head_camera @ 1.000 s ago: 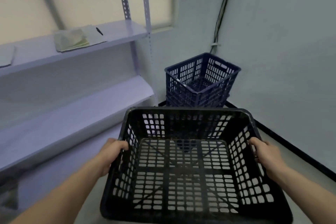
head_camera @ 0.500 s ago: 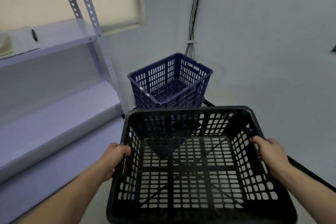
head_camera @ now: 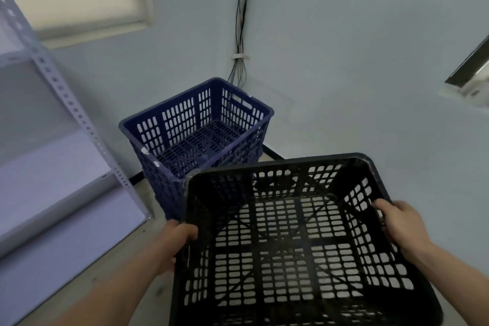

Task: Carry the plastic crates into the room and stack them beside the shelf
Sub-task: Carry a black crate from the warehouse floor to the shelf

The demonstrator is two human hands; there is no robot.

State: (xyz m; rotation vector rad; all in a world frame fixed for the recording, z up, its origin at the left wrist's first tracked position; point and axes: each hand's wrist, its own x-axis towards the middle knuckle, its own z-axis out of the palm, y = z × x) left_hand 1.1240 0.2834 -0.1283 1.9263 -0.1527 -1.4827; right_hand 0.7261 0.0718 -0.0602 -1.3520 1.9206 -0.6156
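Fingers (head_camera: 186, 231) curled over black crate (head_camera: 299, 241) rim, blue crate (head_camera: 195, 145) beyond

Only the person's two arms show. The bare left forearm (head_camera: 127, 291) comes in from the lower left of the frame and ends in the bare left hand (head_camera: 176, 242). The bare right forearm (head_camera: 455, 270) comes in from the lower right and ends in the bare right hand (head_camera: 402, 225).

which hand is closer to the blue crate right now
Left. The left hand grips the left rim of the black crate just in front of the blue crate; the right hand grips the opposite rim, farther off to the right.
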